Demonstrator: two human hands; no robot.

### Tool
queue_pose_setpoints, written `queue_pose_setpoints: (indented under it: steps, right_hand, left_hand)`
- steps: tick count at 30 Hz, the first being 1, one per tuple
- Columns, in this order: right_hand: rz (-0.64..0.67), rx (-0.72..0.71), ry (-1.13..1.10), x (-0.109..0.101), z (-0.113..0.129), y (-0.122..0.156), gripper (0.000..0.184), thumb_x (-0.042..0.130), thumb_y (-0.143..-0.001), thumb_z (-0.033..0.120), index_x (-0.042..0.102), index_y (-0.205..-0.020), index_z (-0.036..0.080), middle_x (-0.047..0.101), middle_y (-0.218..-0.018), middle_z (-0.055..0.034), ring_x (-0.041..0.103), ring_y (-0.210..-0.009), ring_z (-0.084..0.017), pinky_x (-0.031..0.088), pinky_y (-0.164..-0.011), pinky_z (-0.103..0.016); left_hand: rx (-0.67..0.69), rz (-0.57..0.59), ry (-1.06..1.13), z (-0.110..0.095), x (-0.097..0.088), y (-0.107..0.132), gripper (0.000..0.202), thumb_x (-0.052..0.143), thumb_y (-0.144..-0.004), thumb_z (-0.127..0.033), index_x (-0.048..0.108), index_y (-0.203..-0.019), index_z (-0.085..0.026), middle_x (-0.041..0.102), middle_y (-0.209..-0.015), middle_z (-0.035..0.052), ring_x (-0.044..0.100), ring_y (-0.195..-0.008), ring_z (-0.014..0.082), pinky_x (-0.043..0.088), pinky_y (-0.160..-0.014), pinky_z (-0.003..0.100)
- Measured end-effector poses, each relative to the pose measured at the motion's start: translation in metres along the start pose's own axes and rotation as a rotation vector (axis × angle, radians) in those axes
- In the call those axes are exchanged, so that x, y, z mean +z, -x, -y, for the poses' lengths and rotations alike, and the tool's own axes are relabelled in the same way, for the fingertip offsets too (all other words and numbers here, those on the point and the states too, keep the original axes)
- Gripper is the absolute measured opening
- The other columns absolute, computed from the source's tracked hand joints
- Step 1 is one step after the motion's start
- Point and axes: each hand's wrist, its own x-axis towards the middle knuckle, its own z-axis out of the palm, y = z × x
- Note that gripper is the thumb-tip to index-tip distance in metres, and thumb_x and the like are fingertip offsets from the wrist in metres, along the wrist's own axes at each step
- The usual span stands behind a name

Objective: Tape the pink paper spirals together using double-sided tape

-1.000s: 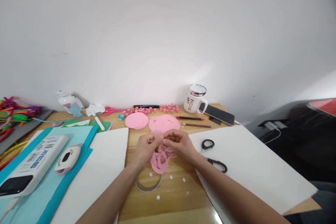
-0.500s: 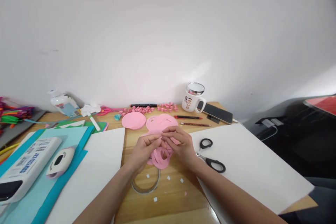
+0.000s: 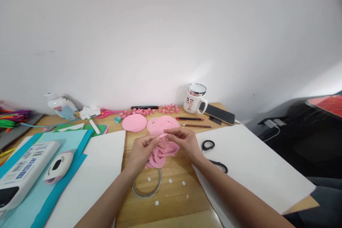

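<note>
My left hand (image 3: 144,148) and my right hand (image 3: 183,142) meet over the middle of the desk, thumbs and fingertips pinching a narrow pink paper strip (image 3: 162,135) between them. Directly beneath lie curled pink paper offcuts (image 3: 156,158), partly covered by my fingers. Behind them rest cut pink pieces (image 3: 167,123) and a stack of pink paper circles (image 3: 134,123). Small rolled pink paper pieces (image 3: 140,112) are strewn along the back. Nearer me a roll of tape (image 3: 146,196) lies flat, with several small white squares (image 3: 170,181) around it.
Black-handled scissors (image 3: 208,145) lie on white paper (image 3: 248,171) at the right, partly behind my wrist. A mug (image 3: 192,100), a phone (image 3: 217,113) and pencils (image 3: 197,125) stand or lie behind. Leftward are a white device (image 3: 29,171), coloured sheets (image 3: 72,137) and a bottle (image 3: 61,106).
My hands have drawn slightly apart, and the pink strip now shows between my fingertips. My right wrist covers more of the scissors. The whole view has shifted a little.
</note>
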Motion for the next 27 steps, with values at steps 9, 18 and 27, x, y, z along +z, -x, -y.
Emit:
queue_pose_setpoints:
  steps: [9,18,27]
  right_hand:
    - [0.021,0.059,-0.14,-0.0028,-0.0058,-0.0015,0.031,0.076,-0.055,0.024,0.066,-0.083,0.016,0.071,-0.082,-0.0068,0.066,-0.07,-0.018,0.054,-0.069,-0.032]
    - [-0.008,0.052,-0.082,-0.0038,-0.0057,-0.0022,0.024,0.078,-0.052,0.025,0.066,-0.071,0.016,0.068,-0.062,-0.0021,0.061,-0.054,-0.014,0.05,-0.054,-0.027]
    - [0.03,0.018,-0.065,-0.0036,-0.0044,-0.0025,0.016,0.076,-0.055,0.025,0.065,-0.061,0.016,0.063,-0.053,0.001,0.055,-0.048,-0.01,0.044,-0.05,-0.022]
  left_hand:
    - [0.171,-0.079,-0.128,-0.002,0.0001,0.0008,0.016,0.062,-0.071,-0.029,0.071,-0.076,-0.016,0.07,-0.078,0.0055,0.061,-0.073,0.018,0.047,-0.064,0.025]
    - [0.268,-0.191,-0.177,0.0014,-0.0037,-0.0013,0.009,0.067,-0.066,-0.026,0.069,-0.062,-0.018,0.061,-0.066,0.0023,0.053,-0.066,0.0161,0.039,-0.06,0.024]
    - [0.089,-0.129,-0.13,-0.0029,0.0007,0.0008,0.018,0.063,-0.069,-0.03,0.061,-0.06,-0.015,0.054,-0.049,-0.0024,0.047,-0.046,0.0097,0.035,-0.045,0.02]
